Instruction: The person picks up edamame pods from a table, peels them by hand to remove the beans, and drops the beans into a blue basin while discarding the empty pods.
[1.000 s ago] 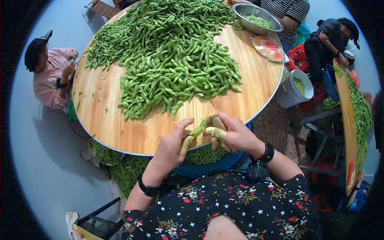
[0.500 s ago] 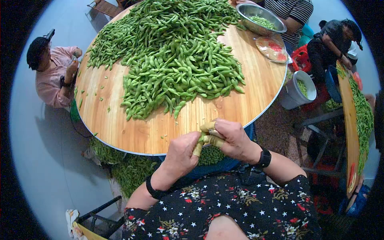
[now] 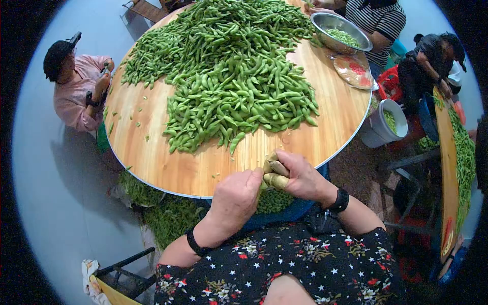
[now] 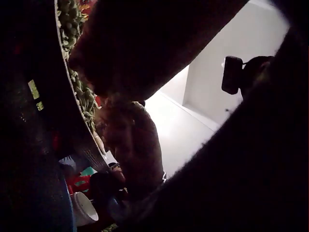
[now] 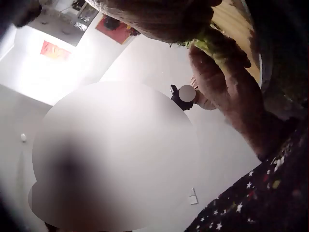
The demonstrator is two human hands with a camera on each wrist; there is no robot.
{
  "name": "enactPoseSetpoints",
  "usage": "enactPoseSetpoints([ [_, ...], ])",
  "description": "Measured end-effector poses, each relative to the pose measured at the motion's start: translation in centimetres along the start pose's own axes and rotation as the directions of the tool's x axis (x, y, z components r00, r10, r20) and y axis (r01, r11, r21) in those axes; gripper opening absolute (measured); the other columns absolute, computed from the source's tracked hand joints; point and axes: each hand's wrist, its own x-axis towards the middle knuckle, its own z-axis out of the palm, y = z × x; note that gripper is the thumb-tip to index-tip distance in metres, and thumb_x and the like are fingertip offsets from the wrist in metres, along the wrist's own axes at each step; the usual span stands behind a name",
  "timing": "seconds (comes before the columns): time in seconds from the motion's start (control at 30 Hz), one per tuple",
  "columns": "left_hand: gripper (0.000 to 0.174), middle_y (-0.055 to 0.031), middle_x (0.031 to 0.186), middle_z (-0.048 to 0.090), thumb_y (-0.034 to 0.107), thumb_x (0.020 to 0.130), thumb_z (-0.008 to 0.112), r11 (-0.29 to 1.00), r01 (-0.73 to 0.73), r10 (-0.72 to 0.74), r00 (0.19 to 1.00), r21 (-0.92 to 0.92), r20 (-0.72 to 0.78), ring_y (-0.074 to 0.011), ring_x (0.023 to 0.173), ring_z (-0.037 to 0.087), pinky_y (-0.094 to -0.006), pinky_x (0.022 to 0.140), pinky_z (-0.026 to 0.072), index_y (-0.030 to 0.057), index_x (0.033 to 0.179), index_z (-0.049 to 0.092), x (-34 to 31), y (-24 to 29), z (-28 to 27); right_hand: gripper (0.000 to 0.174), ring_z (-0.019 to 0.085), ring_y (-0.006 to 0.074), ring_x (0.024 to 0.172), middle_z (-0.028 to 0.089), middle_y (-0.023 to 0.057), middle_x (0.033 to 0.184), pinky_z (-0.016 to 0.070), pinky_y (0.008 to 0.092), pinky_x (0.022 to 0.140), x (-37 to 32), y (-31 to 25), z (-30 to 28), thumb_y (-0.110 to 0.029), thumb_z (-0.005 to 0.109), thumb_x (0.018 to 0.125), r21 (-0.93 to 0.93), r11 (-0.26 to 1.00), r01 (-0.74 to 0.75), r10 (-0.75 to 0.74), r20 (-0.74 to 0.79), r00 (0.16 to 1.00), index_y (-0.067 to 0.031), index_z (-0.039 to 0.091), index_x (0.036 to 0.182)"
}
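Note:
A green soybean pod (image 5: 208, 44) sits between my two hands, nearly all of it hidden by the fingers in the head view. My left hand (image 3: 235, 197) pinches it from one side, knuckles up. From the other side my right hand (image 3: 301, 177) grips it between thumb and fingers, which wear tan finger covers (image 3: 277, 181). Both hands meet over the near rim of a round wooden table (image 3: 152, 170). Below them stands a blue basin (image 3: 301, 209) with shelled green beans (image 3: 274, 201). A large heap of pods (image 3: 244, 96) covers the table's middle and far side.
A steel bowl of beans (image 3: 341, 36) and a plastic-wrapped round pack (image 3: 352, 72) lie at the far right. A white bucket (image 3: 374, 130) stands beside the table. Green husks (image 3: 173, 218) are piled below the left edge. A seated person (image 3: 76, 96) works at the left.
One second ago the hands were apart with the pod visible between them. They have come together, the left hand has turned knuckles up, and the fingers now cover the pod.

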Motion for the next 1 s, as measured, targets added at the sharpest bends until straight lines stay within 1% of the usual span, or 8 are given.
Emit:
enactPoseSetpoints([
  [0.33, 0.012, -0.0119, 0.065, 0.052, 0.005, 0.073, 0.061, 0.982, -0.026, 0.032, 0.999, -0.187, 0.03, -0.0308, 0.06, 0.057, -0.0395, 0.055, 0.0456, 0.0037, 0.082, 0.054, -2.4, 0.4, -1.0, 0.017, 0.055, 0.0133, 0.06, 0.056, 0.0045, 0.068, 0.0442, 0.0287, 0.055, -0.6, 1.1, 0.5, -0.011, 0.063, 0.086, 0.084, 0.996, -0.04, 0.018, 0.249, 0.968, -0.0032, 0.049, 0.078],
  [0.4, 0.012, -0.0122, 0.066, 0.053, 0.007, 0.074, 0.062, 0.981, 0.084, -0.04, 0.97, -0.177, 0.24, -0.0314, 0.061, 0.057, -0.0402, 0.055, 0.0463, 0.0048, 0.081, 0.053, -3.7, 0.6, -2.7, 0.015, 0.057, 0.0182, 0.063, 0.057, 0.0074, 0.07, 0.0452, 0.0309, 0.057, -1.0, 0.7, 0.6, -0.011, 0.062, 0.086, 0.023, 0.999, 0.041, -0.046, 0.3, 0.953, -0.0028, 0.051, 0.082],
  [0.5, 0.023, -0.0124, 0.085, 0.062, 0.011, 0.077, 0.062, 0.957, 0.148, -0.273, 0.75, 0.25, 0.602, -0.034, 0.082, 0.061, -0.0432, 0.068, 0.0496, 0.0076, 0.1, 0.059, -6.1, -0.7, -6.9, 0.013, 0.06, 0.0319, 0.072, 0.059, 0.0141, 0.076, 0.0469, 0.0372, 0.063, -1.6, 0.3, 0.2, -0.013, 0.061, 0.086, -0.102, 0.987, 0.128, -0.074, 0.415, 0.907, -0.0027, 0.055, 0.092],
  [0.63, 0.029, -0.0167, 0.093, 0.063, 0.005, 0.077, 0.061, 0.946, 0.243, -0.299, 0.909, 0.214, 0.292, -0.0358, 0.089, 0.059, -0.0416, 0.075, 0.0493, 0.0065, 0.106, 0.059, -3.0, -2.2, -8.7, 0.017, 0.061, 0.0332, 0.074, 0.06, 0.0154, 0.08, 0.047, 0.0389, 0.066, -1.2, -0.4, 0.5, -0.016, 0.056, 0.09, -0.097, 0.986, 0.138, -0.089, 0.398, 0.913, -0.0026, 0.054, 0.1],
  [0.7, 0.027, -0.0184, 0.096, 0.062, 0.003, 0.078, 0.059, 0.972, 0.158, -0.163, 0.987, 0.172, 0.014, -0.0358, 0.09, 0.059, -0.0415, 0.077, 0.0487, 0.0051, 0.105, 0.059, 1.0, -3.9, -7.4, 0.022, 0.06, 0.0334, 0.08, 0.059, 0.0174, 0.084, 0.0465, 0.039, 0.071, 0.1, 0.4, 0.9, -0.021, 0.052, 0.093, -0.11, 0.994, 0.002, 0.019, 0.192, 0.981, -0.0013, 0.053, 0.102],
  [0.77, 0.024, -0.0193, 0.094, 0.062, 0.004, 0.08, 0.058, 0.956, 0.144, -0.121, 0.987, 0.255, -0.105, -0.0363, 0.087, 0.059, -0.0422, 0.075, 0.0483, 0.003, 0.104, 0.058, 4.8, -6.7, -5.9, 0.026, 0.058, 0.0328, 0.085, 0.058, 0.0184, 0.088, 0.0454, 0.0388, 0.075, 0.7, 0.7, 1.0, -0.024, 0.049, 0.094, -0.131, 0.99, 0.054, -0.039, 0.115, 0.993, -0.0004, 0.053, 0.103],
  [0.87, 0.02, -0.0189, 0.091, 0.061, 0.005, 0.083, 0.056, 0.942, 0.16, -0.109, 0.977, 0.293, -0.183, -0.0365, 0.085, 0.058, -0.0432, 0.074, 0.0474, 0.0015, 0.102, 0.058, 7.9, -10.3, -3.3, 0.026, 0.059, 0.027, 0.081, 0.058, 0.0141, 0.086, 0.046, 0.0363, 0.071, 1.1, 3.0, 1.5, -0.024, 0.048, 0.094, -0.128, 0.963, 0.236, -0.236, 0.021, 0.972, -0.0005, 0.054, 0.106],
  [1.0, 0.016, -0.016, 0.088, 0.06, 0.008, 0.083, 0.057, 0.938, 0.113, -0.063, 0.985, 0.328, -0.159, -0.0339, 0.083, 0.058, -0.0411, 0.072, 0.0478, 0.0017, 0.098, 0.057, 8.2, -10.3, -3.1, 0.03, 0.057, 0.0155, 0.068, 0.058, 0.006, 0.078, 0.0464, 0.0303, 0.061, 0.7, 1.6, 0.5, -0.024, 0.047, 0.096, 0.044, 0.997, 0.063, -0.065, 0.045, 0.997, -0.0005, 0.054, 0.113],
])
